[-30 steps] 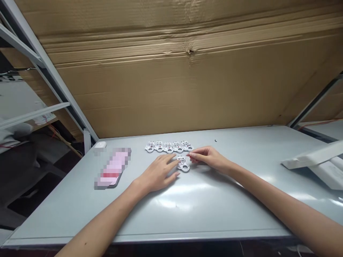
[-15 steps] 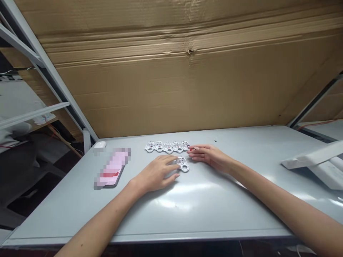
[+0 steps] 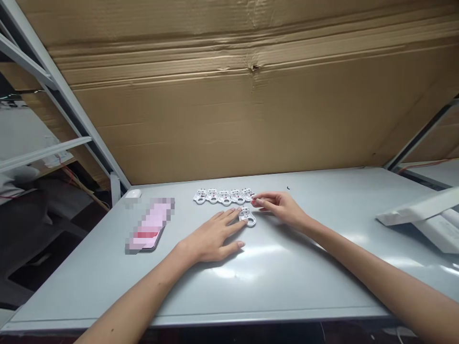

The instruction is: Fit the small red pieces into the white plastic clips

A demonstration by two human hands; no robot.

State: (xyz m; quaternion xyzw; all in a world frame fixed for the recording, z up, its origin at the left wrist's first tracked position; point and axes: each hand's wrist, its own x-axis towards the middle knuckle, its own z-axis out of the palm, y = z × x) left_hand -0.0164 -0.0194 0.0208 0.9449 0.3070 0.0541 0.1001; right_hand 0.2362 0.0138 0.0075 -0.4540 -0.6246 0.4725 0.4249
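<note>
My left hand (image 3: 217, 234) lies flat on the table with its fingers spread, the fingertips at the left side of a white plastic part (image 3: 252, 221) with a round ring end. Behind it stands a row of several similar white parts (image 3: 224, 198), some with small red spots on them. My right hand (image 3: 281, 208) is closed in a pinch at the right end of that row. Between its thumb and fingers shows a small red piece (image 3: 253, 201), too small to make out in detail.
A phone (image 3: 152, 224), partly pixelated, lies left on the grey table (image 3: 287, 282). Behind it sits a small white case (image 3: 134, 194). A tiny black piece (image 3: 288, 188) lies at the back. White folded packaging (image 3: 423, 217) rests on the right. Cardboard (image 3: 233, 119) walls the back.
My left hand has flattened, and the single white part has shifted slightly right and back. The fingers of my right hand have closed into a tighter pinch around the red piece.
</note>
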